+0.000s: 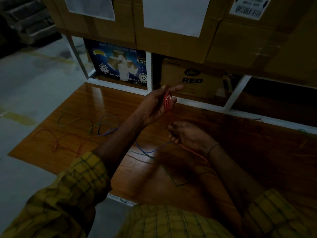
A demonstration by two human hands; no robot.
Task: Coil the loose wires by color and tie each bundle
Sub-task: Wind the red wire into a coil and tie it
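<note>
The left hand (154, 107) was raised above the tabletop (96, 103), its fingers (173, 100) curled loosely round an orange-red coil (167, 103) whose loops stood roughly upright. From the coil the free orange wire (192, 152) ran down to the right hand (187, 134), just below and nearer the person, which pinched it; its tail trailed on toward the person's right wrist. The wire's long axis thus lay near vertical between the two hands, so the right hand was the one placed to feed the next turn up onto the coil.

Left of the coil, loose on the tabletop, lay a red wire (68, 140), a green wire (75, 121) and a purple wire (108, 124); a blue wire (151, 150) crossed just below the hands.

Beyond the coil, a blue box (118, 64) read "SELF ADHESIVE TAPE", and a brown carton (192, 78) read "RED".
</note>
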